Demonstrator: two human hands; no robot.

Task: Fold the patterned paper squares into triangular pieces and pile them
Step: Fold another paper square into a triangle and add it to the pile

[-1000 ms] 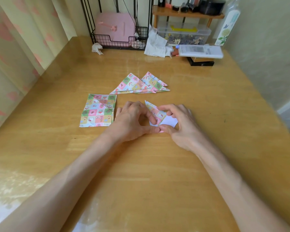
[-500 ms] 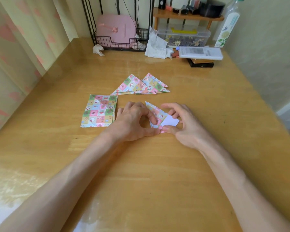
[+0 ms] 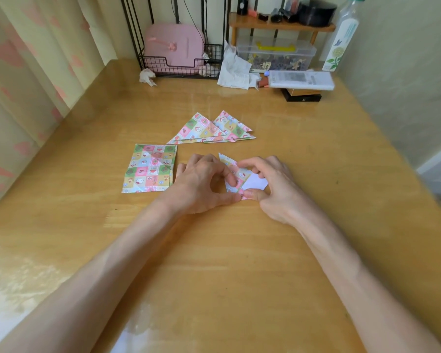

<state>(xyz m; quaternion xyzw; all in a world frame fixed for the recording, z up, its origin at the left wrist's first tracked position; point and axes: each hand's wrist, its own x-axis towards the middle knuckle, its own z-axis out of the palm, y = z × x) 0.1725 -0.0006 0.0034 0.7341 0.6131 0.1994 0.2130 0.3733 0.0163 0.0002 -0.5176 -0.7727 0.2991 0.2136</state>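
Two bare forearms (image 3: pixel 112 271); left hand (image 3: pixel 201 182), right hand (image 3: pixel 273 189).

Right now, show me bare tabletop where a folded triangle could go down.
Free: the wood right of the triangle pile out to the table edge, and the strip between that pile and the wire rack. Crowded: square stack, left hand, half-folded piece and right hand sit side by side.

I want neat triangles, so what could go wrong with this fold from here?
1. The half-folded paper shows white underside beside the patterned flap, so its edges look unaligned; creasing now may give a lopsided triangle.
2. The left hand and right hand pinch it near its lower corner; the far tip is free and could shift.
3. The stack of unfolded squares lies close beside the left hand, which might nudge it.
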